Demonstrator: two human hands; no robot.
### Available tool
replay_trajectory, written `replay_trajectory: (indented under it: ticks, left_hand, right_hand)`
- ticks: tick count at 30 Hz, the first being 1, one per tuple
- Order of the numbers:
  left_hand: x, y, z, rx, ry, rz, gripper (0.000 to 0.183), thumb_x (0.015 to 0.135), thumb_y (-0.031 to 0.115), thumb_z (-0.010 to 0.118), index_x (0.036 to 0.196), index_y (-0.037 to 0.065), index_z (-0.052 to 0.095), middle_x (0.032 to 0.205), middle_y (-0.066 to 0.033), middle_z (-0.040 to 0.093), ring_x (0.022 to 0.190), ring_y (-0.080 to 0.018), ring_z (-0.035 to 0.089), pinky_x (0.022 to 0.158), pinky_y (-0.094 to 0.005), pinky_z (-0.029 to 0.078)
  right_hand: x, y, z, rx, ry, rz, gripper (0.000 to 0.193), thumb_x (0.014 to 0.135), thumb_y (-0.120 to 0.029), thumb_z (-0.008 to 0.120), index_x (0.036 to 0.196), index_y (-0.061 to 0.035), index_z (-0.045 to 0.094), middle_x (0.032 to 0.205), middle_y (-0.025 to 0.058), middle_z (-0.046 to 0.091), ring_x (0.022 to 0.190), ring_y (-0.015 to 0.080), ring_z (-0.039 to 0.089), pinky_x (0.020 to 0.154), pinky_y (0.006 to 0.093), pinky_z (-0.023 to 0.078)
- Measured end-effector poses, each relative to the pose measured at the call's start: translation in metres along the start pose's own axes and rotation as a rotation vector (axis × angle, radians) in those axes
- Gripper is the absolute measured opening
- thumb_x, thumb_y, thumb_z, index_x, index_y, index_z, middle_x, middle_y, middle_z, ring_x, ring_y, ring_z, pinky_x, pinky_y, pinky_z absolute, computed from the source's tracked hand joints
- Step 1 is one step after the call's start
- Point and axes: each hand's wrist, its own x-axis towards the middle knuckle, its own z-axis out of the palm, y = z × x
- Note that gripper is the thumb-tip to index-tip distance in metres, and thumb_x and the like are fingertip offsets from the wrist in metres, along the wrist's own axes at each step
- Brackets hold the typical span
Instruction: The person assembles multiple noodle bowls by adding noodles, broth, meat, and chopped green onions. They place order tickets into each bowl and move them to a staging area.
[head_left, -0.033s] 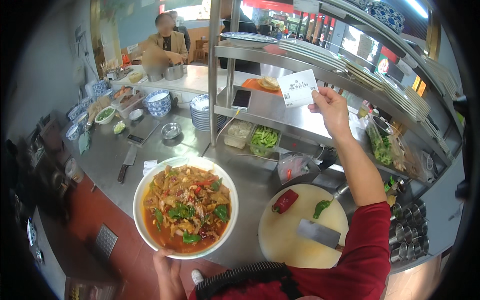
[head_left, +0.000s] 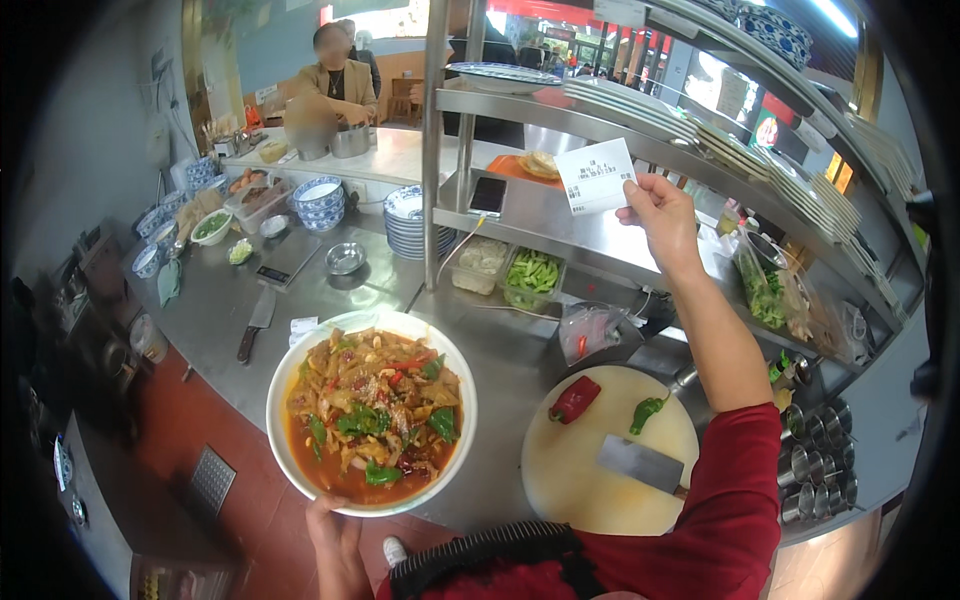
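Note:
My left hand [head_left: 335, 525] grips the near rim of a large white bowl [head_left: 468, 425], its thumb up over the edge and its other fingers hidden below. Pepper pieces, red chili and pale sliced food in reddish-orange broth [head_left: 375, 410] fill the bowl. Raised over the steel shelf, my right hand [head_left: 660, 220] pinches a white printed paper slip [head_left: 595, 180] by its right edge. To the right of the bowl, a round cutting board [head_left: 560, 480] bears a cleaver [head_left: 640, 463], a red pepper [head_left: 574, 400] and a green pepper [head_left: 648, 410].
A knife [head_left: 258, 325], small metal bowl [head_left: 345, 259], scale [head_left: 285, 270] and stacked blue-white bowls [head_left: 318, 205] occupy the counter. Tubs of cut green vegetables [head_left: 533, 272] sit under the shelf [head_left: 560, 225], which holds a phone [head_left: 488, 196]. Metal cups [head_left: 818, 455] stand right. A person [head_left: 345, 85] is beyond.

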Motion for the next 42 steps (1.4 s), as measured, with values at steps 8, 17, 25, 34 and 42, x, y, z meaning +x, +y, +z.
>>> replay_trajectory:
  ticks: [8, 17, 25, 34, 42]
  left_hand:
    - [0.044, 0.147, -0.084, 0.068, -0.028, -0.035, 0.063, 0.055, 0.001, 0.047, 0.117, -0.006, 0.040, 0.116, -0.0169, 0.048, 0.106, -0.0326, 0.048, 0.094, -0.0435, 0.038]
    - [0.137, 0.315, -0.158, 0.192, -0.022, -0.065, 0.063, 0.056, -0.001, 0.047, 0.118, -0.006, 0.039, 0.115, -0.0188, 0.048, 0.106, -0.0338, 0.047, 0.095, -0.0433, 0.037]
    - [0.279, 0.372, -0.170, 0.175, -0.023, -0.052, 0.058, 0.057, -0.001, 0.048, 0.114, -0.009, 0.041, 0.113, -0.0193, 0.049, 0.104, -0.0334, 0.048, 0.093, -0.0428, 0.039]
    - [0.476, 0.408, -0.107, 0.154, -0.147, -0.143, 0.054, 0.062, -0.002, 0.048, 0.115, -0.005, 0.040, 0.111, -0.0168, 0.050, 0.100, -0.0298, 0.049, 0.087, -0.0418, 0.040]
    - [0.684, 0.425, -0.061, 0.198, -0.282, -0.227, 0.057, 0.061, -0.001, 0.045, 0.117, -0.006, 0.037, 0.115, -0.0179, 0.046, 0.106, -0.0327, 0.046, 0.092, -0.0462, 0.037]
  right_hand:
    - [-0.038, -0.040, 0.161, -0.026, -0.008, 0.063, 0.025, 0.084, -0.013, 0.054, 0.102, 0.0041, 0.055, 0.083, 0.0092, 0.062, 0.064, 0.0121, 0.059, 0.058, 0.0221, 0.048]
    - [-0.050, -0.026, 0.339, -0.020, -0.007, 0.293, 0.026, 0.084, -0.013, 0.052, 0.102, 0.0054, 0.053, 0.084, 0.0100, 0.059, 0.065, 0.0135, 0.059, 0.057, 0.0219, 0.048]
    - [-0.008, 0.036, 0.445, 0.078, -0.045, 0.401, 0.029, 0.084, -0.012, 0.051, 0.108, 0.0039, 0.050, 0.090, 0.0091, 0.059, 0.067, 0.0125, 0.057, 0.059, 0.0217, 0.047]
    - [0.129, 0.101, 0.568, 0.189, 0.019, 0.526, 0.026, 0.085, -0.009, 0.050, 0.109, 0.0010, 0.048, 0.085, 0.0051, 0.056, 0.069, 0.0117, 0.057, 0.058, 0.0205, 0.049]
    - [0.217, 0.143, 0.658, 0.188, 0.138, 0.502, 0.024, 0.085, -0.010, 0.050, 0.106, 0.0017, 0.047, 0.087, 0.0074, 0.055, 0.071, 0.0137, 0.059, 0.059, 0.0211, 0.050]
